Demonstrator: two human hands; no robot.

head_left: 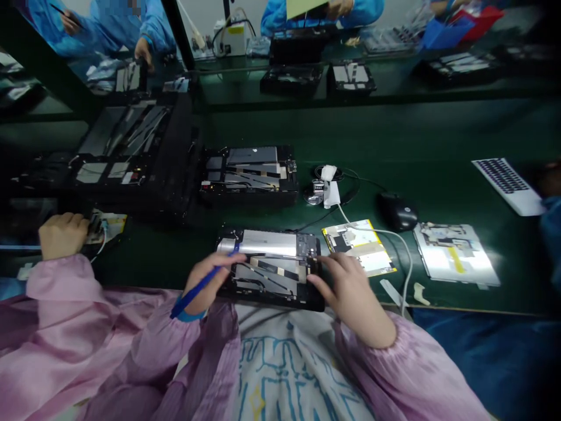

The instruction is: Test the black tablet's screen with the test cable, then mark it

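An opened tablet-like device (272,263) lies at the near edge of the green bench, its silver battery and flat cables exposed. My left hand (208,280) rests on its left side, fingers closed round a blue pen-shaped tool (205,279) that points toward the device. My right hand (350,286) sits on the device's right edge, its fingertips pressed down on the board near the top right corner; nothing shows in it. Both arms wear pink sleeves.
A yellow-backed sheet (359,245), a black mouse (398,211), a silver panel (456,252) and a white cable (403,251) lie to the right. Another open device (249,175) and black trays (127,152) stand behind. A neighbour's hand (63,234) works at far left; people in blue sit opposite.
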